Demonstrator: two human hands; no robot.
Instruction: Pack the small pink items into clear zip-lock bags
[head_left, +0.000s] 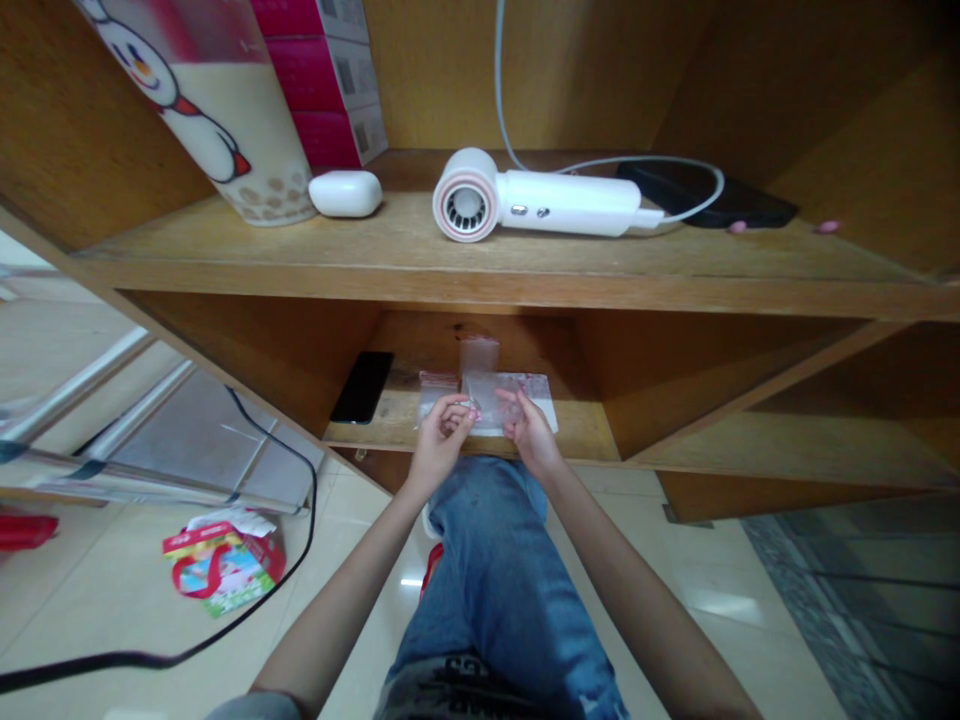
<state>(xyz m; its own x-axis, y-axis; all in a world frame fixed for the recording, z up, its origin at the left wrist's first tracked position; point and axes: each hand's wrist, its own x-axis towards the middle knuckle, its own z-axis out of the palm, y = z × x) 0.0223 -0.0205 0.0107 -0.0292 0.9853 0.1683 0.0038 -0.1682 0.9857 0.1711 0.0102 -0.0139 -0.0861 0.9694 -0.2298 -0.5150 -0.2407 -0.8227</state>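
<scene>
My left hand [442, 432] is over the lower shelf, its thumb and fingertips pinched together on a tiny, shiny pinkish thing [474, 407] too small to name. Facing it, my right hand [531, 432] has its fingers curled at the edge of a clear plastic bag [491, 398], and some fingertips look blurred through the film. Beneath and behind my hands lie more clear packets, one with a pink strip [438, 379] along its top and a white printed one [541, 388] at the right. A black phone [363, 387] lies left of them.
On the shelf above stand a milk tea cup [247, 130], pink boxes [315, 90], a white earbud case [345, 193], a white hair dryer [555, 200] with its cord, and a black flat object [720, 195]. A colourful bag [225, 560] and a black cable [300, 540] are at the lower left.
</scene>
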